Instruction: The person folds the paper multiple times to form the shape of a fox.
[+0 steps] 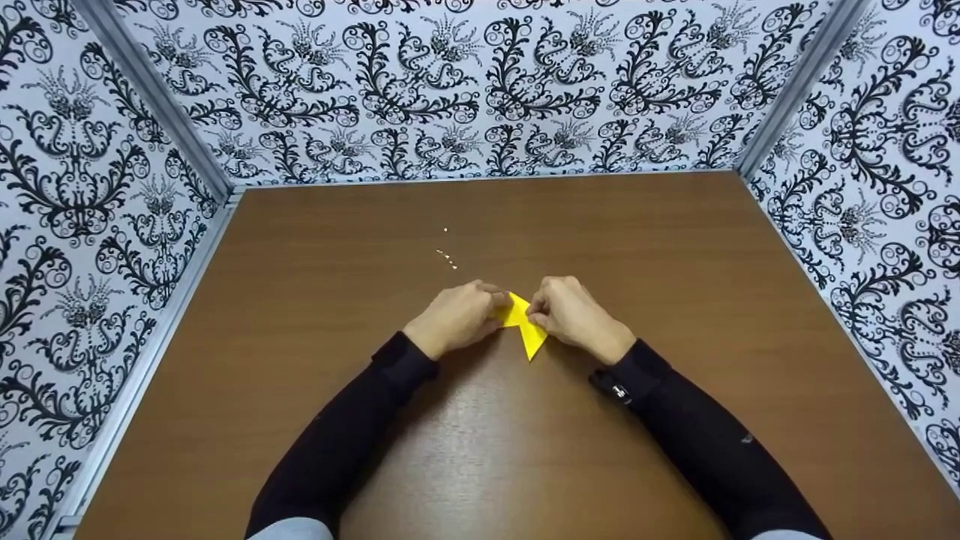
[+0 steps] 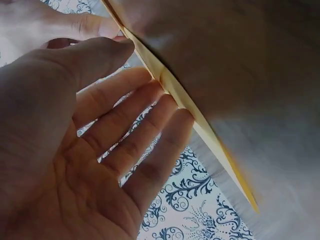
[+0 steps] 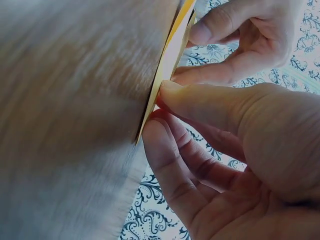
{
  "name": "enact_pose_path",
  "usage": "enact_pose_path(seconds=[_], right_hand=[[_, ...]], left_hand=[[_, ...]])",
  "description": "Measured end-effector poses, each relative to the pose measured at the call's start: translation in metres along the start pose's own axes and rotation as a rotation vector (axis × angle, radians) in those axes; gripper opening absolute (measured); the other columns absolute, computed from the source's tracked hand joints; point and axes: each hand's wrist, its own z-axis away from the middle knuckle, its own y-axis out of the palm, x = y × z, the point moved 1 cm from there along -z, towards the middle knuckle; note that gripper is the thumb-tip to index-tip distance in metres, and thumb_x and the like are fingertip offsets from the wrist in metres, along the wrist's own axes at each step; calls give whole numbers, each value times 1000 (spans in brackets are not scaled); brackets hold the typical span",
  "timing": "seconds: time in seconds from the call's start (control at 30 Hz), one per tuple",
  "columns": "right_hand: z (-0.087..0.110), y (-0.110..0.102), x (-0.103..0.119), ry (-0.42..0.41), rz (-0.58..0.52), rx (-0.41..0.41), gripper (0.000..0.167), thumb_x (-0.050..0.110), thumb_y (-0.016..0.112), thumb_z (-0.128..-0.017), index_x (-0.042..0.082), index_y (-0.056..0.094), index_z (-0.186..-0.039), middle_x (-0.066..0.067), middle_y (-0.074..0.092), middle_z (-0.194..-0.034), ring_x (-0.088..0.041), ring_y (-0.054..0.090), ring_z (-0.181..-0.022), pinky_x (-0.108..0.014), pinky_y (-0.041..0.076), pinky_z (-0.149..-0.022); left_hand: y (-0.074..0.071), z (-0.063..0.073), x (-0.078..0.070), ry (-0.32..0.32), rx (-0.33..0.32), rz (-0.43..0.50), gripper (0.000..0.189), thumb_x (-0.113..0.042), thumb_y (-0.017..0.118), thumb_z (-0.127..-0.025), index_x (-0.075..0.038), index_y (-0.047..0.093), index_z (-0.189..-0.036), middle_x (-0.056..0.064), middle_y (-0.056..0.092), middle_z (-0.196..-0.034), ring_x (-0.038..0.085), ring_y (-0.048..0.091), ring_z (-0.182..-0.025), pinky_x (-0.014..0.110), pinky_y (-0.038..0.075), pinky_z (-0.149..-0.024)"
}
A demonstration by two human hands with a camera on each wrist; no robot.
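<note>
A piece of folded yellow paper [image 1: 532,341] lies on the brown table between both hands, one pointed corner toward the person. My left hand [image 1: 463,315] holds its left part; in the left wrist view, the thumb and fingertips meet the long edge of the paper [image 2: 205,130], which shows a slit between its layers. From the other side, my right hand [image 1: 574,315] pinches the paper; in the right wrist view, thumb and fingers [image 3: 172,97] are at the edge of the folded paper [image 3: 167,62]. The fingertips partly cover the folds.
The wooden table [image 1: 300,300] stretches around the hands. Several tiny pale specks [image 1: 448,259] lie beyond the left hand. Patterned black-and-white panels [image 1: 420,82] with metal corner posts [image 1: 154,94] enclose the table at the back and both sides.
</note>
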Motion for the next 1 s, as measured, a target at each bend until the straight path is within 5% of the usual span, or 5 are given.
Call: enact_pose_path(seconds=[0.23,0.53,0.67,0.7,1.0], right_hand=[[2,0,2,-2,17,-9,8,1,85,-103,1,93,-103,-14,78,-96,-22,71,-84,-32,61,-74],[2,2,2,4,18,-11,11,-1,82,-102,2,93,-100,-13,78,-96,-21,68,-83,-32,58,-74],[1,3,1,9,21,-9,10,0,83,-102,2,93,-100,-14,79,-98,-22,71,-85,-33,60,-75],[1,3,0,10,22,-9,10,0,83,-102,2,93,-101,-14,79,-98,-22,71,-85,-33,60,-75],[1,3,2,7,16,-4,11,-1,82,-102,2,93,-103,-14,80,-100,-23,72,-87,-34,61,-77]], left_hand=[[-12,5,22,-175,-62,-1,29,-20,87,-107,-2,81,-129,19,79,-131,40,80,-120,59,72,-97],[-24,15,45,-352,-16,61,34,-31,98,-97,-3,82,-107,16,77,-118,34,75,-106,54,68,-95],[-26,17,50,-377,-9,96,27,-29,101,-95,-7,85,-96,11,79,-107,28,73,-96,51,67,-89],[-16,16,62,-362,-22,110,30,-33,101,-94,-9,84,-94,8,78,-104,25,72,-92,47,66,-86],[-25,18,54,-397,12,120,24,-29,99,-97,-8,87,-97,11,81,-109,27,73,-97,48,66,-90]])
